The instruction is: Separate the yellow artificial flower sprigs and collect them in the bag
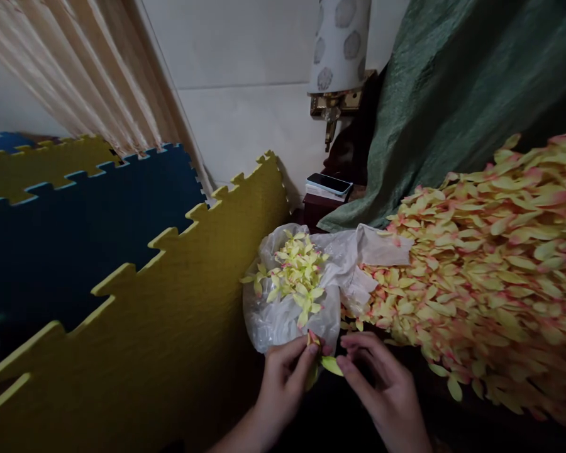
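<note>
My left hand is closed, thumb and fingers pinching a yellow artificial flower with a pink part sticking up at the fingertips. One petal of it points right, towards my right hand. That hand's thumb tip is at or very near the petal's end; its fingers are curved and apart from the thumb, with nothing visible between them. Just beyond my hands stands a clear plastic bag with a cluster of yellow-green flowers in its mouth. The part of the flower inside my left fingers is hidden.
A large heap of yellow and pink flowers rises on the right, below a green sheet. Yellow foam mats and a blue foam mat stand upright on the left. A phone lies on a small stand under a wall lamp.
</note>
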The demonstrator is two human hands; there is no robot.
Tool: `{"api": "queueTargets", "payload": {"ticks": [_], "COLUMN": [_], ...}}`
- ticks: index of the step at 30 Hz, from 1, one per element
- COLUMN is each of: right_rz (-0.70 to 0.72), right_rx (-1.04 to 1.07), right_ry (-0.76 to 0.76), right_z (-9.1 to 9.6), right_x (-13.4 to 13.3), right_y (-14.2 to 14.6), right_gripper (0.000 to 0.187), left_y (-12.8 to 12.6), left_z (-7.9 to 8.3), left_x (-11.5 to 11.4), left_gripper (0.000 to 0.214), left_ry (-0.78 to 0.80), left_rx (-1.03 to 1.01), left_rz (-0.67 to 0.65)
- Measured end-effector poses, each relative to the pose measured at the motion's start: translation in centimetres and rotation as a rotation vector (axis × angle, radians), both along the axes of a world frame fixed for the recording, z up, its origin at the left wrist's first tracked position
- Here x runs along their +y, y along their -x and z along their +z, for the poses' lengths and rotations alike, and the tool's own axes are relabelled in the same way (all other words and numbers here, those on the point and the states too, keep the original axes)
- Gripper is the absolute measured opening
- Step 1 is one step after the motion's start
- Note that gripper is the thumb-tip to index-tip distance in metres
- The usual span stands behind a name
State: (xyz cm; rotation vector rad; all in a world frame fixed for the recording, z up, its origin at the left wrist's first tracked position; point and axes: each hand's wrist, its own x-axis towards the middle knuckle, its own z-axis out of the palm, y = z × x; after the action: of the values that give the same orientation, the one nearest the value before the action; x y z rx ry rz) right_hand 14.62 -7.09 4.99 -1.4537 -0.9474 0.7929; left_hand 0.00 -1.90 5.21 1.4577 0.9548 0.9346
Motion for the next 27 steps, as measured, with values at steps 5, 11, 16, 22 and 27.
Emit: {"api": "queueTargets", "payload": {"ticks": [5, 11, 16, 22, 27], "right_rz": [0.180, 0.221, 0.299, 0.313, 0.227], "right_rx": [-0.009, 0.090, 0.055, 0.063, 0.078], "right_ry": [-0.016, -0.038, -0.088, -0.098, -0.089], "right_z": [0.9, 1.5, 2.1, 2.1, 1.8], "right_x": [0.9, 1.2, 1.5, 1.3, 1.2], "right_y": [0.4, 0.4, -0.4, -0.2, 0.8], "right_gripper": [0.012, 0.008, 0.001, 0.005, 0.010], "left_y": [0.1, 0.2, 0.6, 1.1, 1.3], "left_z": [0.0, 0.4, 0.9, 1.7, 2.0], "left_x": [-0.1, 0.1, 0.4, 0.8, 1.3], "left_gripper": [0.041, 0.040, 0.041, 0.031, 0.027], "left_ry": [-0.119, -0.165, -0.292, -0.419, -0.570], "left_rx": [0.025, 0.023, 0.095, 0.157, 0.262], "left_rz": [-0.037, -0.116, -0.213, -0.295, -0.322]}}
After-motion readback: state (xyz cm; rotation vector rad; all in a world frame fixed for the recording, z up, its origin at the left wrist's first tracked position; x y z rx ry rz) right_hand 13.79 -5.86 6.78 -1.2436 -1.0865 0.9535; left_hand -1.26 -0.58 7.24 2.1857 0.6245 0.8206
